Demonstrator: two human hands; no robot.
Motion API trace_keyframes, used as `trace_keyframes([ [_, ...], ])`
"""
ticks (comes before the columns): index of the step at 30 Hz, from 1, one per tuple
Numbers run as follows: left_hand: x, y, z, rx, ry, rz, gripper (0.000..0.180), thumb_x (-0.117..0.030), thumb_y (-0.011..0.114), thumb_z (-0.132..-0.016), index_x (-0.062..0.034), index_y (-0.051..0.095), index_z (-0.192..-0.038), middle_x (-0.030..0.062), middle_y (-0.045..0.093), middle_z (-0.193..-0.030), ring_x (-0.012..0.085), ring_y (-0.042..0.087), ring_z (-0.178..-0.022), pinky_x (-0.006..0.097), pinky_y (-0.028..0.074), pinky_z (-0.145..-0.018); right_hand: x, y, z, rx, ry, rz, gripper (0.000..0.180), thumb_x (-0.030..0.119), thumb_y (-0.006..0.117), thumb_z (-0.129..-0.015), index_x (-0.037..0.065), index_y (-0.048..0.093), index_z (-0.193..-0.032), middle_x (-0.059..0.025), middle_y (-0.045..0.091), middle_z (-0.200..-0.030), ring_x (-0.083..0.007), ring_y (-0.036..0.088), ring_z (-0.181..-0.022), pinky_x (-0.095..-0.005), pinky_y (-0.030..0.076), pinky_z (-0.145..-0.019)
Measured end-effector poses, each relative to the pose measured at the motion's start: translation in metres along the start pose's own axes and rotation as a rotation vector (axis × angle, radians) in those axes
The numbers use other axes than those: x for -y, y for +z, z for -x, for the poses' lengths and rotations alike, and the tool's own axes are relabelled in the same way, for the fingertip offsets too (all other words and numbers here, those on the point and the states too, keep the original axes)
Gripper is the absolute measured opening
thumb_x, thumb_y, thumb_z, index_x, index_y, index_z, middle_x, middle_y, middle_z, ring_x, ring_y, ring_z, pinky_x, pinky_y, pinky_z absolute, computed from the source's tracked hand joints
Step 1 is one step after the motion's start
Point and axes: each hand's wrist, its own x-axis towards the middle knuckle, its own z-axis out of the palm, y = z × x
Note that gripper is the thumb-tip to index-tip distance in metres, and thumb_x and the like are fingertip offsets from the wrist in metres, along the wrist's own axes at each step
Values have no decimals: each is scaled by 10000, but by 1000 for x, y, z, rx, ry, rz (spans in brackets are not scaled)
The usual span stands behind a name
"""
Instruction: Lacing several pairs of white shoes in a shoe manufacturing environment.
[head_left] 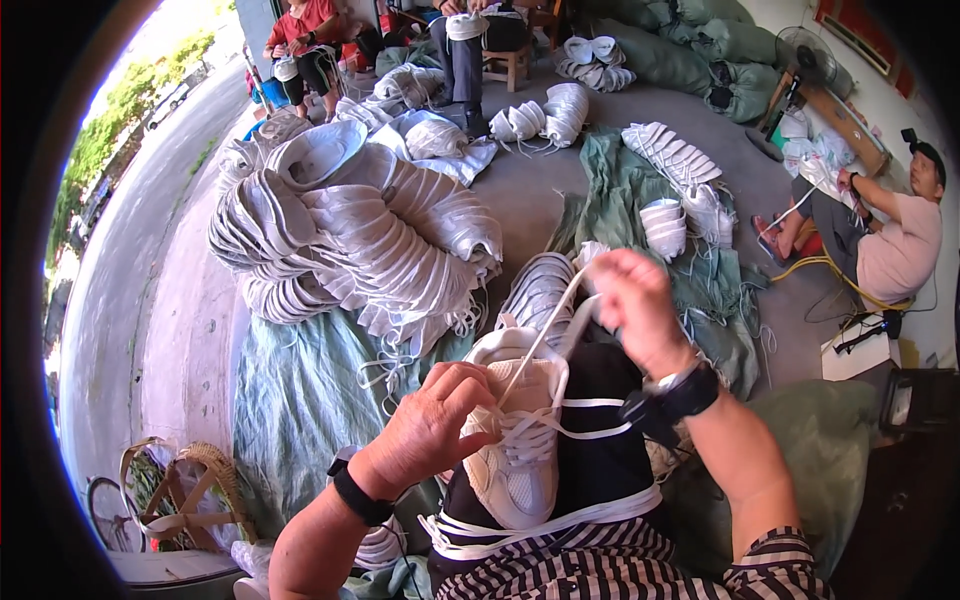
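Observation:
A white and cream shoe upper rests on my dark-clad lap, its toe toward me and laces criss-crossed over its front. My left hand grips its left edge, fingers curled by the eyelets. From there a white shoelace runs taut up and to the right into my right hand, which pinches it in the air and is slightly blurred. The lace's other length loops off to the shoe's right. Across my lap near the striped shirt lies a bundle of loose white laces.
Just beyond my knees stand nested shoe uppers. A large heap of stacked uppers lies on green sheeting at left. A seated person handles laces at right, near a yellow cable. Others sit at the back. A woven basket stands lower left.

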Motion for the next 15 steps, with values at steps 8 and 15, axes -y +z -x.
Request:
trace_keyframes([
  [8, -7, -7, -14, 2, -27, 174, 394, -14, 761, -649, -59, 590, -1001, 104, 606, -1084, 281, 562, -1066, 378, 445, -933, 85, -18, 15, 288, -152, -369, 122, 128, 552, -899, 23, 576, -957, 17, 506, -670, -55, 430, -514, -201, 361, -458],
  [15, -71, -13, -52, 85, -128, 711, 305, -187, 649, -872, -9, 596, -1114, 87, 645, -1032, 150, 599, -972, 301, 466, -875, 96, 44, 85, 747, -579, 225, 66, 49, 583, -884, 9, 590, -937, -40, 606, -789, -93, 579, -660, -232, 458, -602],
])
